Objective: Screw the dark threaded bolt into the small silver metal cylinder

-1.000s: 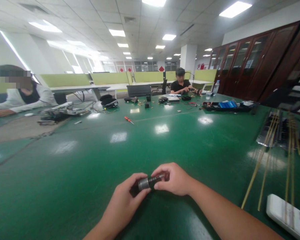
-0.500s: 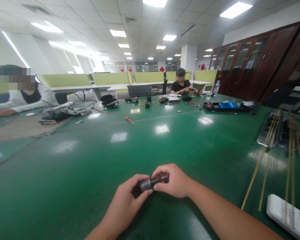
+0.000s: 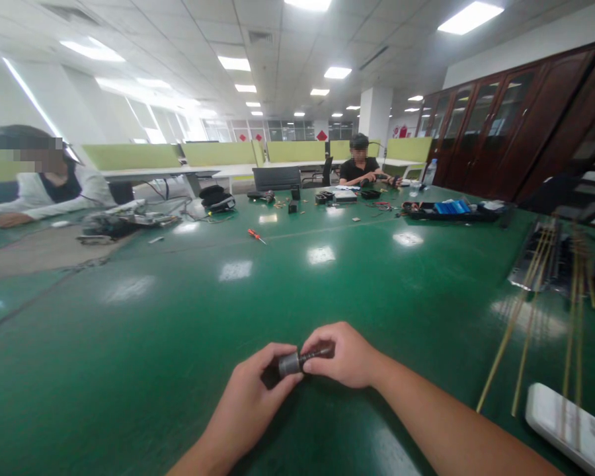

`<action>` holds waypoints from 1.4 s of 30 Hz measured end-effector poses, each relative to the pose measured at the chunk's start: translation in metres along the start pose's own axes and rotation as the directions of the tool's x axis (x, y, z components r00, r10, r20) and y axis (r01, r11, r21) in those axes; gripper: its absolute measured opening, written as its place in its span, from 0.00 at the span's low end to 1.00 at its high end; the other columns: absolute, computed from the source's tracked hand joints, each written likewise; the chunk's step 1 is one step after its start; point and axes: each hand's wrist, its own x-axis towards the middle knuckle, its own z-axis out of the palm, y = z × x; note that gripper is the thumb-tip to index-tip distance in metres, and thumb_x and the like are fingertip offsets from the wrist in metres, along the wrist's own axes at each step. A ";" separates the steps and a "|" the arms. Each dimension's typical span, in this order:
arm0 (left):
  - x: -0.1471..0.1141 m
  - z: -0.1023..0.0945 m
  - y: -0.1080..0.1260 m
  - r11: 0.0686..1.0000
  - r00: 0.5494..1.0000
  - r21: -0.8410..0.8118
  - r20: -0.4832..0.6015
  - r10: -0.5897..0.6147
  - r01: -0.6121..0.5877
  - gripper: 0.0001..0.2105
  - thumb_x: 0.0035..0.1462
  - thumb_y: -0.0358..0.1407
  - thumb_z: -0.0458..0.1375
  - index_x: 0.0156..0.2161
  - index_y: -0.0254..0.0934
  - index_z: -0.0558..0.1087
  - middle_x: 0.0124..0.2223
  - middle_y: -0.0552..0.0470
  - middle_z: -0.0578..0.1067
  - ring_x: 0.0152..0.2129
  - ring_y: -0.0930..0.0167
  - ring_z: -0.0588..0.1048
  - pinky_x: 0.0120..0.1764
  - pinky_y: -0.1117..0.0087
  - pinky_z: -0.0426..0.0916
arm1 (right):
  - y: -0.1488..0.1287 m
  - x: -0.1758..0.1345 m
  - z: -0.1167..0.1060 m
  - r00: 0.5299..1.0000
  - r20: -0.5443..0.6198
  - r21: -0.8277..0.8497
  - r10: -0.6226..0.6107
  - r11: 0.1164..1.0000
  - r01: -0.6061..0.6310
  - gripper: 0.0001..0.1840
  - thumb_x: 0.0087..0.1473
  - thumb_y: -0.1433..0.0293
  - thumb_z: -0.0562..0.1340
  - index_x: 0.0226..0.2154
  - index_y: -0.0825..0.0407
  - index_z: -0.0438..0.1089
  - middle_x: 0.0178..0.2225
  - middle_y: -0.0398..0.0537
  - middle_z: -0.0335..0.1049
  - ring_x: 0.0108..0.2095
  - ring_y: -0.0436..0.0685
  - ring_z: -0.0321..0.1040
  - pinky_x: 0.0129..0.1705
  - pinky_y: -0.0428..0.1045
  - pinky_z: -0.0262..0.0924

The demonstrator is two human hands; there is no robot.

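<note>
Table (image 3: pixel 188 344): one, green, glossy, filling most of the view.
Cabinets (image 3: pixel 500 125): dark wood with glass doors, along the right wall; count unclear.
People: two others, one seated at the far end (image 3: pixel 359 168), one in a white sleeve at the left edge (image 3: pixel 44 192).
Rods (image 3: pixel 525 317): thin, yellowish, about four, lying at the right, well apart from the hands.
White device (image 3: pixel 570 430): one, at the lower right, under the rod ends.
Tray (image 3: pixel 451 211): one, black, with blue contents, far right.
Left hand (image 3: pixel 250 403): one, fingers curled shut around the wide end of the cylinder.
Right hand (image 3: pixel 344 357): one, fingers pinched closed on the narrow end.
Screwdriver (image 3: pixel 256 236): one, red-handled, mid-table, well apart.
Cylinder (image 3: pixel 297 361): one, small, grey metal, held between both hands just above the near table edge.
</note>
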 end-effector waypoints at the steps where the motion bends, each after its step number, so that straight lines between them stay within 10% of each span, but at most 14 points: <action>1: 0.000 0.000 0.000 1.000 1.000 0.003 0.001 0.001 -0.001 0.10 0.56 0.38 0.61 0.44 0.46 0.74 0.42 0.58 0.77 0.40 0.68 0.75 0.44 0.71 0.67 | 0.000 0.000 0.000 1.000 0.001 -0.001 0.001 1.000 -0.001 0.09 0.46 0.68 0.68 0.34 0.52 0.79 0.30 0.45 0.76 0.30 0.53 0.71 0.35 0.46 0.63; 42: -0.001 -0.001 0.001 1.000 1.000 0.012 0.004 -0.004 0.004 0.11 0.56 0.40 0.60 0.45 0.42 0.74 0.42 0.52 0.78 0.40 0.64 0.75 0.44 0.66 0.68 | 0.001 0.002 -0.002 0.999 0.006 0.058 0.035 0.998 -0.035 0.08 0.44 0.69 0.69 0.31 0.54 0.78 0.24 0.43 0.73 0.24 0.50 0.65 0.27 0.43 0.57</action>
